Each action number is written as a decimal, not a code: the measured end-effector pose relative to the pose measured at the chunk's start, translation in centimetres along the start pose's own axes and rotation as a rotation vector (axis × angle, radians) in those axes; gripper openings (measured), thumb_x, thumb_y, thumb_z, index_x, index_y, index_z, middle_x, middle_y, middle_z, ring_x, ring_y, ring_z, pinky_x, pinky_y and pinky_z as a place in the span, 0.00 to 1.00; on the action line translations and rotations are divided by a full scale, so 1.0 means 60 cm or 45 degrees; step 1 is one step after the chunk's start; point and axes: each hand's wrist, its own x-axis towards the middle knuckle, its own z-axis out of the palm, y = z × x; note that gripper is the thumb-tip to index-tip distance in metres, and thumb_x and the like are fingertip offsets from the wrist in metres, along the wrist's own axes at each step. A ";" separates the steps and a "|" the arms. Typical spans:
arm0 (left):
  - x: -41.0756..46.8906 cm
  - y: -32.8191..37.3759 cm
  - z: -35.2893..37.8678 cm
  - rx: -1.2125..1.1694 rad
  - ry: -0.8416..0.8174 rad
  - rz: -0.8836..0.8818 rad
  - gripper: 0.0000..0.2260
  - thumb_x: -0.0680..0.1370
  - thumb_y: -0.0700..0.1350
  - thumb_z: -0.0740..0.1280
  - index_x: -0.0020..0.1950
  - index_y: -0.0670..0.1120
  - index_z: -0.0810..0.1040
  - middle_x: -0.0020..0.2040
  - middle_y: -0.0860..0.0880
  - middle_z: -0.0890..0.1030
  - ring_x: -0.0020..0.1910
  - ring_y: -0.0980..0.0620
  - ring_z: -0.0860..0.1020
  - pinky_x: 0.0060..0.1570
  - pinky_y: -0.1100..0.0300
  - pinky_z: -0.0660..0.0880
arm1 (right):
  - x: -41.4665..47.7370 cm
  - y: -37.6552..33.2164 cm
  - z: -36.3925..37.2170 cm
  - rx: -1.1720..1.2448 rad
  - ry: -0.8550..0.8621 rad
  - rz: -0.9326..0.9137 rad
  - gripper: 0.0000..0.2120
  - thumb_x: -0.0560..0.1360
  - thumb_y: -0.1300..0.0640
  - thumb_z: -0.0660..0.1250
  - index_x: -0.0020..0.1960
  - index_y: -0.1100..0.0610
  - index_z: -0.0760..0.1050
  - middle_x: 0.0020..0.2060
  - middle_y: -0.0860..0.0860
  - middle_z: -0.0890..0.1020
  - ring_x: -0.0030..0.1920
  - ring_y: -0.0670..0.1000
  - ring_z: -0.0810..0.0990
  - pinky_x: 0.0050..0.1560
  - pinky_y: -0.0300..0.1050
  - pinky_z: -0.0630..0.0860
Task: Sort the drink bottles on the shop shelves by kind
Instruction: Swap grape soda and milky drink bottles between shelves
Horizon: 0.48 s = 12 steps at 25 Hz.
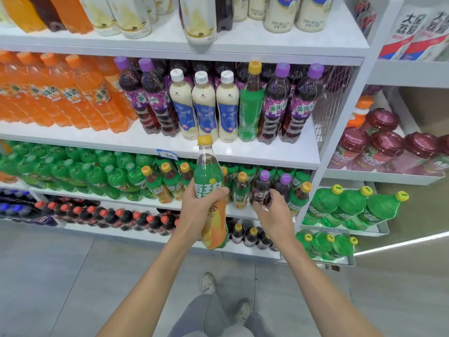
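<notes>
The left grip (200, 206) is wrapped round the waist of a yellow-capped bottle (208, 171), held upright in front of the shelves. The bottle's green upper label carries the white characters 雪碧 and its lower half is orange. The right grip (273, 215) curls round a dark purple-capped bottle (262, 190) standing on the third shelf (145, 201). A second purple-capped bottle (284, 184) stands just beside it, among green-labelled bottles with yellow caps.

Above, on the edge of the middle shelf (267, 152), a blue-edged price tag (166, 154) reads 3.00. On that shelf stand three cream-coloured bottles (203, 105) with white caps and blue labels whose writing is too blurred to read. To their right is one green-labelled bottle (250, 103) with a yellow cap. Dark grape bottles (275, 105) marked 美年达 flank this group, two in the front row on each side. Further left is a row of orange bottles (73, 98) with the same 美年达 label.

On the side rack to the right, cups (379, 147) with dark red lids read Meco. Below them are two trays of green bottles (349, 205) with yellow caps, three showing in each.
</notes>
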 end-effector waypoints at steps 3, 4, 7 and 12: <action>0.007 -0.016 0.007 -0.027 0.002 -0.067 0.12 0.73 0.41 0.78 0.52 0.52 0.80 0.44 0.49 0.85 0.44 0.45 0.84 0.45 0.49 0.82 | 0.007 0.004 -0.003 0.071 0.021 0.067 0.17 0.80 0.53 0.69 0.66 0.54 0.71 0.58 0.51 0.78 0.65 0.56 0.76 0.58 0.48 0.73; 0.012 -0.019 0.008 -0.024 0.001 -0.085 0.12 0.73 0.41 0.78 0.53 0.51 0.80 0.44 0.48 0.85 0.44 0.44 0.84 0.44 0.49 0.82 | 0.013 0.002 -0.004 0.075 0.029 0.087 0.24 0.80 0.52 0.69 0.73 0.57 0.68 0.65 0.54 0.77 0.69 0.57 0.74 0.64 0.50 0.73; 0.033 -0.029 0.007 -0.004 -0.015 -0.121 0.11 0.75 0.40 0.77 0.53 0.50 0.80 0.44 0.48 0.84 0.42 0.47 0.83 0.40 0.54 0.82 | 0.042 0.001 0.005 0.100 0.065 0.139 0.33 0.80 0.52 0.69 0.79 0.61 0.60 0.75 0.57 0.70 0.74 0.57 0.69 0.72 0.52 0.67; 0.057 -0.041 0.013 0.027 -0.040 -0.133 0.11 0.75 0.39 0.76 0.54 0.49 0.79 0.39 0.53 0.84 0.36 0.55 0.83 0.35 0.61 0.79 | 0.110 -0.005 0.025 0.086 0.078 0.148 0.34 0.80 0.54 0.70 0.80 0.60 0.61 0.77 0.56 0.68 0.77 0.58 0.67 0.75 0.52 0.65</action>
